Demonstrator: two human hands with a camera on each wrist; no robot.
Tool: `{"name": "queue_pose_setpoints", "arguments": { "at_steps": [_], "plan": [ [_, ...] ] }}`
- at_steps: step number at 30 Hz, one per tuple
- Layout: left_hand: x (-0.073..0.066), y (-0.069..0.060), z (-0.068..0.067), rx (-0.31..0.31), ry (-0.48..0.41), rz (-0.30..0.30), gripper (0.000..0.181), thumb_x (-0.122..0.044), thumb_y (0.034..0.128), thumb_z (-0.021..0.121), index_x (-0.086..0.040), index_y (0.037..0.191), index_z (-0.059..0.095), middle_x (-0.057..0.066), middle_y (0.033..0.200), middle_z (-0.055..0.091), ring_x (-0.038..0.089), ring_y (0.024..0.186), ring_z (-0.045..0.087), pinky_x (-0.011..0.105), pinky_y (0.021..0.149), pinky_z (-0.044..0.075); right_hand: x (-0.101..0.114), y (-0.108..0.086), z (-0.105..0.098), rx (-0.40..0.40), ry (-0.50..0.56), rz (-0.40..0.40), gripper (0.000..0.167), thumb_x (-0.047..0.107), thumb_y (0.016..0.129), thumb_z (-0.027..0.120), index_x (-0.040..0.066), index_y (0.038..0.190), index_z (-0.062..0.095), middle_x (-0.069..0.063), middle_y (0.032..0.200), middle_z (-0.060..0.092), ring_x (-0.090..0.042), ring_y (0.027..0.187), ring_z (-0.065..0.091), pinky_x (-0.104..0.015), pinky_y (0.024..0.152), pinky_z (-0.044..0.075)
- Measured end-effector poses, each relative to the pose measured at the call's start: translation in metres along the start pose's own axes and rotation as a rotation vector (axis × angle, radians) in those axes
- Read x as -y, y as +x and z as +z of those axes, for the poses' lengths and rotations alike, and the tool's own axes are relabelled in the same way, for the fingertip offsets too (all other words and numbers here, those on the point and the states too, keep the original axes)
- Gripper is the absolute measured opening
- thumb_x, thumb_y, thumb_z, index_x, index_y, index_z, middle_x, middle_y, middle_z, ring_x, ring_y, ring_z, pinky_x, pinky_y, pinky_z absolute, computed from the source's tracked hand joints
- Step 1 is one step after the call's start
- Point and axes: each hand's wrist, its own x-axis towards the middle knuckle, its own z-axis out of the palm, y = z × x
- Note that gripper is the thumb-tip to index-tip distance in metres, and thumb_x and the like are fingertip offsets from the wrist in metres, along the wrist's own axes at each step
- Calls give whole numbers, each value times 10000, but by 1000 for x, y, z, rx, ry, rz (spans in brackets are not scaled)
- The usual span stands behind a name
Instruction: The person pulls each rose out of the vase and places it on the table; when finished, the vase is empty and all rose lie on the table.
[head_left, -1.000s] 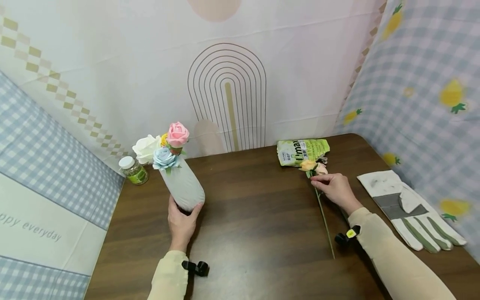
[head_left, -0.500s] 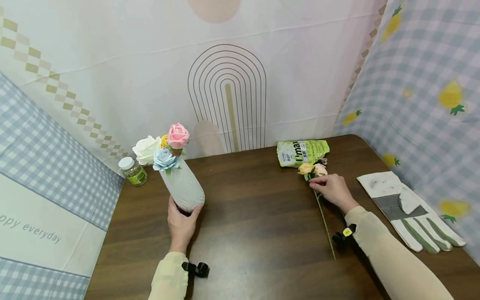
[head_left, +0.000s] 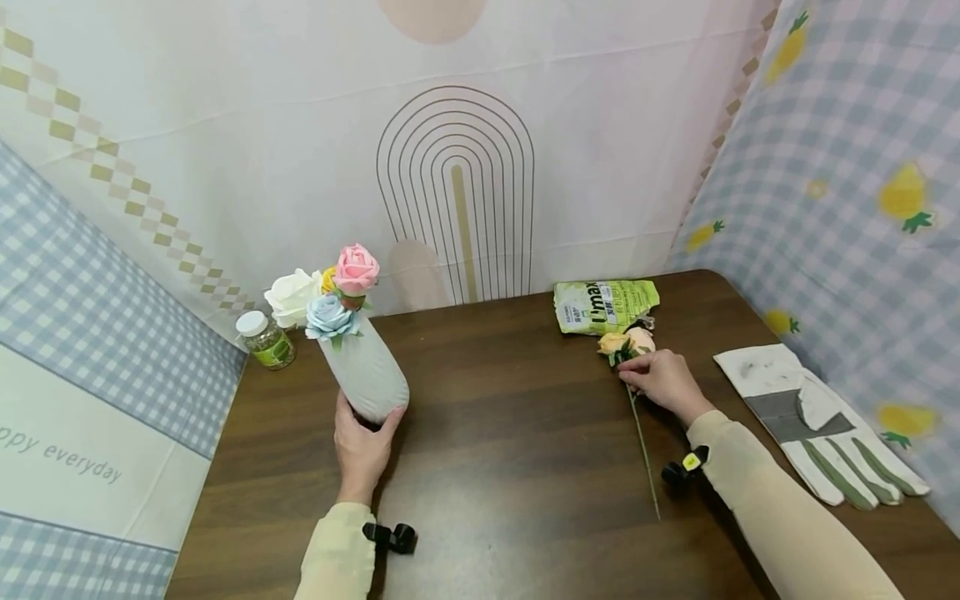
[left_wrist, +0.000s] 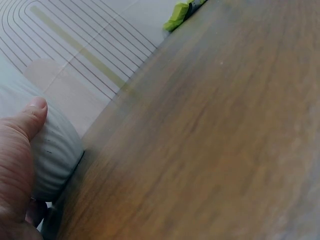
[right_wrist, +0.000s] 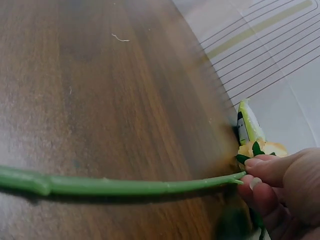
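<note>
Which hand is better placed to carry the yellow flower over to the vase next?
Probably the right hand: it pinches the yellow flower high on its stem. The left hand grips the white vase low down, well away from that bloom, so it seems better suited to steadying.

Whitish vase (head_left: 366, 367), yellow flower (head_left: 613, 343) — green stem (right_wrist: 125, 187), blue-and-white gingham cloth (head_left: 90, 308)
</note>
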Motion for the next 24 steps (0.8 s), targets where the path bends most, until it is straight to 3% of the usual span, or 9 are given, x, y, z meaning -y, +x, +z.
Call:
{"name": "queue_pose_setpoints", "arguments": {
  "at_steps": [7, 18, 24],
  "plan": [
    [1, 0, 0, 1, 0, -5, 981, -426, 712, 838, -176, 1498, 307, 118, 1417, 447, 303, 1291, 422, 493, 1028, 338, -1, -1, -6, 28, -16, 9, 206, 193, 910, 678, 90, 1074, 749, 8, 764, 712, -124, 610, 631, -324, 536, 498],
    [0, -1, -1, 1, 5, -4, 982, -427, 714, 837, -172, 1499, 305, 125, 1418, 446, 311, 1291, 421, 493, 1029, 336, -9, -5, -14, 1, -60, 15, 196, 187, 914, 670, 91, 1063, 753, -23, 786, 718, -120, 606, 624, -324, 539, 489],
    [-1, 0, 0, 1, 0, -1, 981, -434, 714, 834, -167, 1496, 306, 124, 1418, 444, 311, 1290, 421, 492, 1031, 335, -14, -7, -16, -45, -126, -1, 179, 203, 907, 676, 123, 1040, 766, -118, 1001, 719, -260, 814, 659, -441, 697, 506]
  ]
}}
